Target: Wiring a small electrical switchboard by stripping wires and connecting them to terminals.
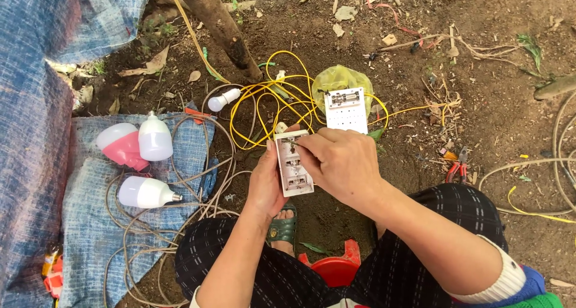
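The left hand grips a white socket from below while the right hand pinches something small at its top, best kept steady.

My outdoor work spot, bare dirt ground with dry leaves, a tree root, blue tarp, bulbs and yellow wire around me
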